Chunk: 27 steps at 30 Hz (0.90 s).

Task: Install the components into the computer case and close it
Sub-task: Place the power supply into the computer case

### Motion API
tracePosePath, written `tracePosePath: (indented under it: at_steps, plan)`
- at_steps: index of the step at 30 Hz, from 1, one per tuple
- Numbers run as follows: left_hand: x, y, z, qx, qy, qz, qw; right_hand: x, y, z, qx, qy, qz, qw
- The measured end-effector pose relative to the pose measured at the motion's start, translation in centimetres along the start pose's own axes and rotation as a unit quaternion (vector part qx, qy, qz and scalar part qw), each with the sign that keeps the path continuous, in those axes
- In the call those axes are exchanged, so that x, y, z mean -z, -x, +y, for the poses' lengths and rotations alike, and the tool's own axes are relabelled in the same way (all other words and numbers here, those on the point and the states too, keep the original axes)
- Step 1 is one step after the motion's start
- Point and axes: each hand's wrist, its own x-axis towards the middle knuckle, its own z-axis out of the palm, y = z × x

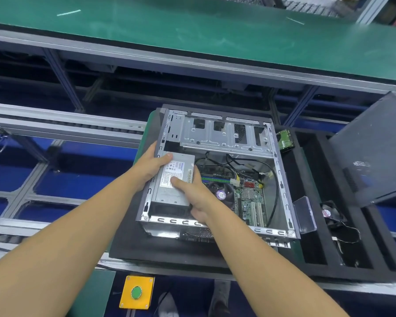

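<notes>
Head view: an open grey steel computer case (282,179) lies on its side on a black foam mat (128,236), its interior facing up. A silver boxed power supply with a white label (169,194) sits in the near-left corner of the case. The left hand (150,165) grips its far-left corner, thumb laid on top. The right hand (198,193) clasps its right edge, thumb on the label and fingers curled down the side, hiding that face. The right forearm crosses the case's near rim and covers part of the green motherboard (252,197). A round black cooler fan (221,193) lies just beside the right hand. Black cables (276,179) loop over the board below the silver drive cage (220,136). To the right, a black foam tray (318,259) holds a green-boarded drive (285,140) and a small black fan (329,211). A clear plastic box (304,213) stands against the case wall. A dark grey side panel (370,152) leans further right. A yellow box with a green button (136,291) is nearest the person.
</notes>
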Motion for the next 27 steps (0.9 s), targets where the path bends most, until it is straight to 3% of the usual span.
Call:
tracePosePath:
  at_steps: [8,14,23,27]
  plan:
    - [0.4,0.5,-0.4,0.038,0.036,-0.034,0.998,-0.4,-0.6,0.1,-0.018,-0.027,0.006,0.999]
    - [0.3,0.3,-0.9,0.021,0.025,-0.006,0.999,-1.6,-1.1,0.6,-0.001,0.04,0.012,0.999]
    - [0.0,0.6,-1.7,-0.013,0.015,0.009,1.0,-1.4,-1.8,1.0,-0.048,-0.029,0.004,0.998]
    - [-0.2,0.6,-1.6,-0.031,-0.014,0.027,0.999,-1.2,-2.4,1.1,-0.054,-0.01,0.002,0.999]
